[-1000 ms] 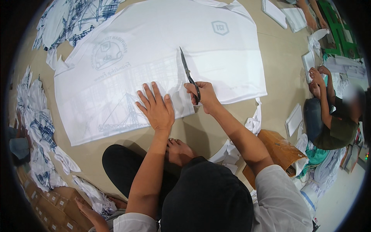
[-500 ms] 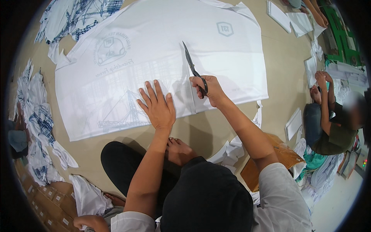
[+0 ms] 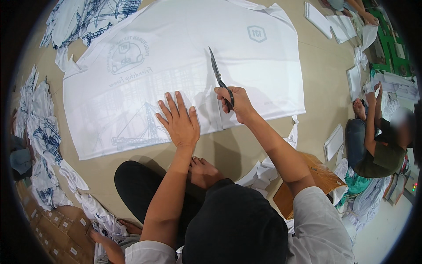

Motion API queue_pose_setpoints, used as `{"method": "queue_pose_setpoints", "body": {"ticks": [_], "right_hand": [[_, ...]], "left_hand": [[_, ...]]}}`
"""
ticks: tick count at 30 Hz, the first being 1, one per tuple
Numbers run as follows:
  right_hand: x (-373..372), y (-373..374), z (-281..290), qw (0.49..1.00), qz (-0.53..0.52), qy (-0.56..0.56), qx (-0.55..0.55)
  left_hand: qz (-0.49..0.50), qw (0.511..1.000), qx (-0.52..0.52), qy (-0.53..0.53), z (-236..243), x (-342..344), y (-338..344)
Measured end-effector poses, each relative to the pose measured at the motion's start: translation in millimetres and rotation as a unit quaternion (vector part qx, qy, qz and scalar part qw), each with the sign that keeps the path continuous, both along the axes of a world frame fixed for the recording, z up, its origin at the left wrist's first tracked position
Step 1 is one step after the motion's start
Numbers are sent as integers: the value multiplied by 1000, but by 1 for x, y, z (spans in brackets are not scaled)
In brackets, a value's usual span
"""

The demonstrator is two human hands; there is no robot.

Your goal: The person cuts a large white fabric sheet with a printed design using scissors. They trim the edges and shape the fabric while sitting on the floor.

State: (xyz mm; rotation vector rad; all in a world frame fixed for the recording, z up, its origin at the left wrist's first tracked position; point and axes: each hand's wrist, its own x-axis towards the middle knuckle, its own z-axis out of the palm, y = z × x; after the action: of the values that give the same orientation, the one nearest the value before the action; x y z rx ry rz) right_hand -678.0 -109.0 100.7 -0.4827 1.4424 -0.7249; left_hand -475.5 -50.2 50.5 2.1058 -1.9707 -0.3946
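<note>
A large sheet of white fabric (image 3: 263,81) with faint blue-grey prints, perhaps a shirt panel, lies spread on the floor before me. My left hand (image 3: 181,125) rests flat on its near part, fingers spread. A short way to the right, my right hand (image 3: 239,104) grips the dark handles of a pair of scissors (image 3: 215,66). The blades point away from me over the fabric and look nearly together. A slit or fold line runs from the near edge up beside the blades; I cannot tell which.
Printed white garments (image 3: 41,132) lie heaped on the left and far left. Cardboard boxes (image 3: 66,224) stand at lower left. A brown sheet (image 3: 307,176) lies by my right elbow. Co-workers sit right, upper right and left; folded white cloths (image 3: 334,141) lie near the right one.
My right hand and the scissors have barely shifted; my left hand stays put. The co-worker at right has raised their hands. At lower left, a co-worker's white cloth has moved.
</note>
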Motion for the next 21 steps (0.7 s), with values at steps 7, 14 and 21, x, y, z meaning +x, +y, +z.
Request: {"method": "queue_pose_setpoints", "body": {"ticks": [7, 14, 21], "right_hand": [[1, -1, -1, 1000, -1, -5, -3], [2, -3, 0, 1000, 3, 0, -11], [-2, -4, -6, 1000, 12, 5, -19]], "left_hand": [[1, 1000, 1, 1, 0, 0, 0], [-2, 1000, -3, -5, 2, 0, 0], [1, 1000, 1, -3, 1, 0, 1]]}}
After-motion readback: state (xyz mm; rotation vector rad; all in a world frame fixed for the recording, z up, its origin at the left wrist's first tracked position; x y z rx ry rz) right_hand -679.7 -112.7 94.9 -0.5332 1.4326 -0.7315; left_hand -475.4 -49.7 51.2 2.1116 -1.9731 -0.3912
